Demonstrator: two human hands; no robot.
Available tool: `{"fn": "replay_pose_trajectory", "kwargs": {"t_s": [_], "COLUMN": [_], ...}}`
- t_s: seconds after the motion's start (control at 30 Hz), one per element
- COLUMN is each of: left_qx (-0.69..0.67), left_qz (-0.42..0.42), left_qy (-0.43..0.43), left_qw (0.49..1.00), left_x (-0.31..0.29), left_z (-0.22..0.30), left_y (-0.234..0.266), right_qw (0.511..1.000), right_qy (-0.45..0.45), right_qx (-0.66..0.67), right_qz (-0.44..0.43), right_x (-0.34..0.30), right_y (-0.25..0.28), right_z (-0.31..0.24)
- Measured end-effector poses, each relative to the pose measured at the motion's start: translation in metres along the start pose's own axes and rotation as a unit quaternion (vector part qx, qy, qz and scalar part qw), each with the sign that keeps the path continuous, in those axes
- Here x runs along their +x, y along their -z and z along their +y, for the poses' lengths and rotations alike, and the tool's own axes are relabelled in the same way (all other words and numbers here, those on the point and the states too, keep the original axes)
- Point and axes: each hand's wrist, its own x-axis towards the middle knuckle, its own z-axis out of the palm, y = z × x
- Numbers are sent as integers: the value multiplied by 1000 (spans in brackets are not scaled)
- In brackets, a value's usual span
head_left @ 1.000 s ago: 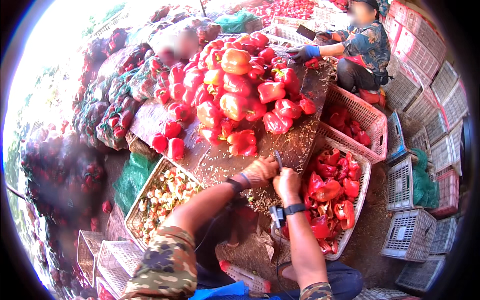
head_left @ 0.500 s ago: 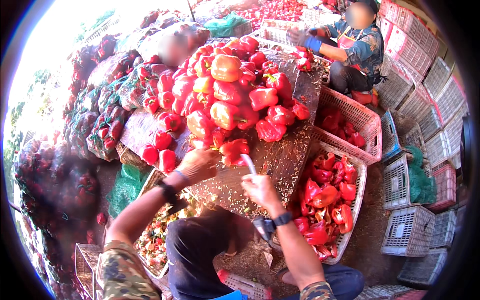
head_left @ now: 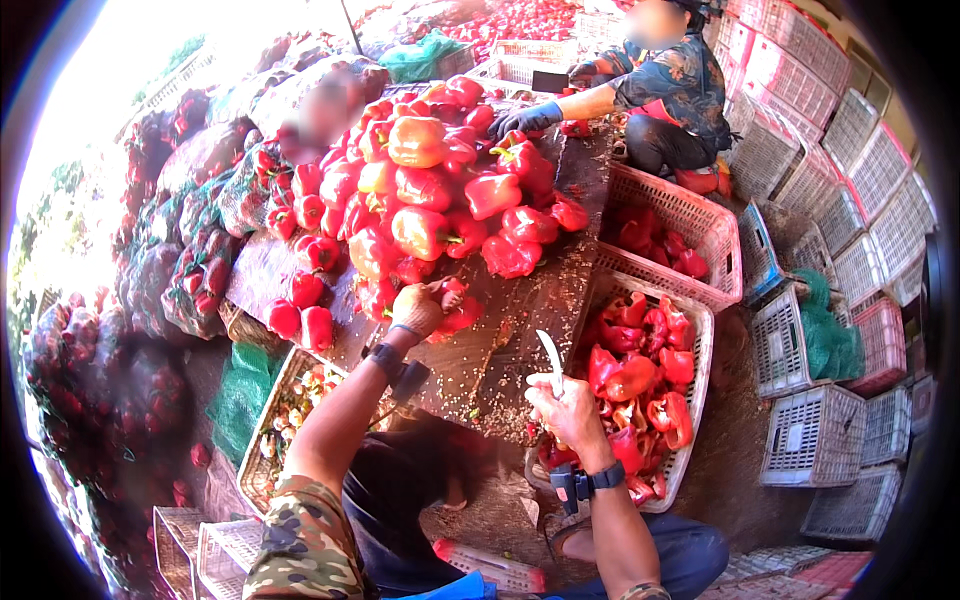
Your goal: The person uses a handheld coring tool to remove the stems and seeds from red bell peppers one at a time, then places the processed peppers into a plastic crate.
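My left hand (head_left: 418, 309) is at the near edge of the pepper pile, its fingers closed on a red bell pepper (head_left: 462, 318). Part of that pepper is hidden behind the fingers. In my right hand (head_left: 566, 412) is a small knife (head_left: 550, 352) with a pale, curved blade pointing up, held apart from the pepper over the table's right side. The heap of red bell peppers (head_left: 425, 185), a few tinged orange, covers the middle of the seed-strewn wooden table (head_left: 500, 365).
Right of the table stand a crate of cut red peppers (head_left: 690, 440) and a pink crate (head_left: 728, 240). A crate of scraps (head_left: 262, 440) is at lower left. Net sacks (head_left: 190, 270) line the left. A co-worker (head_left: 680, 90) sits at the far right; stacked crates (head_left: 815, 435) stand beyond.
My right hand has drawn the knife right and away from the pepper. My left hand has moved onto the pepper. The co-worker's gloved hand now reaches to the pile; the view has shifted.
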Motion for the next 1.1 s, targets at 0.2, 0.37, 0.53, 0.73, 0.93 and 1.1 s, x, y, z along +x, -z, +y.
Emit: {"fn": "replay_pose_trajectory", "kwargs": {"t_s": [0.2,0.37,0.53,0.73,0.93,1.1], "left_qx": [-521,-865,-852,-885,-762,-235], "left_qz": [-30,-309,-233,-298,-111,24], "left_qy": [7,-55,-1,25,97,-91], "left_qw": [853,391,469,357,631,968], "left_x": [-9,-26,-63,-81,-61,-18], "left_z": [15,33,78,142,221,259], "left_y": [17,-6,-19,-14,-18,-53], "right_qw": [997,989,983,979,976,948], "right_qy": [39,136,179,180,138,32], "right_qx": [64,39,5,14,48,83], "right_qz": [21,50,45,92,160,305], "right_x": [-1,9,-13,-36,-51,-29], "right_y": [-1,-15,-13,0,34,89], "right_z": [-9,-4,-33,-21,-11,20]}}
